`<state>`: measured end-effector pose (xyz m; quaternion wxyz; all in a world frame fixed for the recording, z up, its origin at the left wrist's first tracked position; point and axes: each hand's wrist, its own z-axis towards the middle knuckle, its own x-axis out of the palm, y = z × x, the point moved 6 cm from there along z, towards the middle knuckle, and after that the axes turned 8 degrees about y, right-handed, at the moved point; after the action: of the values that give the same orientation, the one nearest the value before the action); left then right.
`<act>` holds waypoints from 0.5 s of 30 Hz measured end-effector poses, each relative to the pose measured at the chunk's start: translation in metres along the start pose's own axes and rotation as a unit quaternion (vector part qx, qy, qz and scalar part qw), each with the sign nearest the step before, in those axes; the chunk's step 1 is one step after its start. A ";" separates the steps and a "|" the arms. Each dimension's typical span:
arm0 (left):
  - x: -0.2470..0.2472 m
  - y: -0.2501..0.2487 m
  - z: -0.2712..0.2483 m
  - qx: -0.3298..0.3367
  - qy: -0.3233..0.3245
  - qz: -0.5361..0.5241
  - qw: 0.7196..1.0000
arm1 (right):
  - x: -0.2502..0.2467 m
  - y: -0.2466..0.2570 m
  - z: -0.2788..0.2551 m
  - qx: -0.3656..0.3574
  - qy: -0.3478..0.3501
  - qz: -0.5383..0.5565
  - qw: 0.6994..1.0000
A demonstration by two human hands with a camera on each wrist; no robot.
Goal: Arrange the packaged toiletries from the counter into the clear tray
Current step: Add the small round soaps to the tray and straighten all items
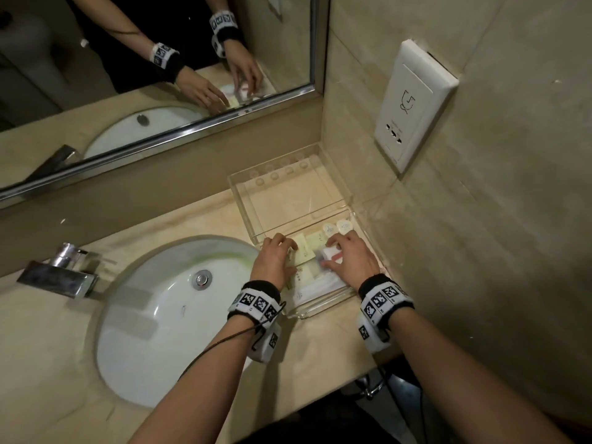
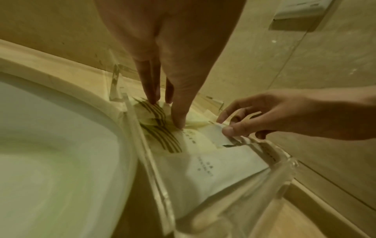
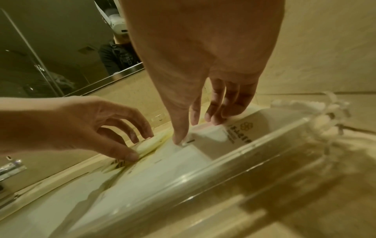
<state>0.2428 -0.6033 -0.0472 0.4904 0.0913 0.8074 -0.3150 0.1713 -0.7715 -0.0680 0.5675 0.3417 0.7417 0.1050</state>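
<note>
From the head view, the clear tray [image 1: 320, 310] sits in the counter corner, tight against the side wall, its left wall just beside the sink [image 1: 166, 302] rim; its open lid stands behind. Both hands work inside among flat pale sachets [image 1: 306, 251].

The left wrist view shows the left hand [image 2: 173, 64] with fingertips [image 2: 179, 124] pressing down on striped yellowish packets [image 2: 160, 136], thumb and fingers pinching one. A large white pouch [image 2: 203, 173] lies flat, its long axis running toward the tray's near corner.

In the right wrist view, the right hand [image 3: 203, 64] grips a small white box [image 3: 211, 138] between thumb and fingers, against the tray's glossy right wall.
</note>
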 end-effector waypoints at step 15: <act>0.016 -0.017 -0.023 0.068 0.037 -0.059 0.995 | -0.021 -0.004 -0.025 -0.009 -0.032 0.067 0.997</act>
<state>0.2104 -0.6052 -0.0465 0.4332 0.0886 0.8057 -0.3941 0.1495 -0.7819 -0.0454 0.5857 0.3890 0.6975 0.1384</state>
